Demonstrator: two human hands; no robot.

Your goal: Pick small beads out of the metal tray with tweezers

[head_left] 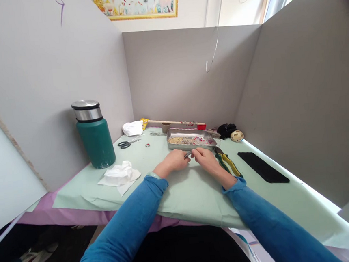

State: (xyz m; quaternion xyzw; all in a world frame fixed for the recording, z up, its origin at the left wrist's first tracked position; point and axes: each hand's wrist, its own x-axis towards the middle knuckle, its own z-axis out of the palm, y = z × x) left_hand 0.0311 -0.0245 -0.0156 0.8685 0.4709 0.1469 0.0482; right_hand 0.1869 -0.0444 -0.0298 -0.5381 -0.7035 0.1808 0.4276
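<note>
With the fingers of our left hand (174, 160) and right hand (206, 159) pinched closed, we hold a slim grey piece (188, 154), its long axis running between both hands, just our side of the metal tray (178, 146) of beads (199, 140).

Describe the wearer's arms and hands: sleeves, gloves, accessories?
Left sleeve and right sleeve: plain blue, long, with bunched cuffs. Left hand and right hand: ungloved. Pale bangle at the left wrist; no cables visible.
</note>
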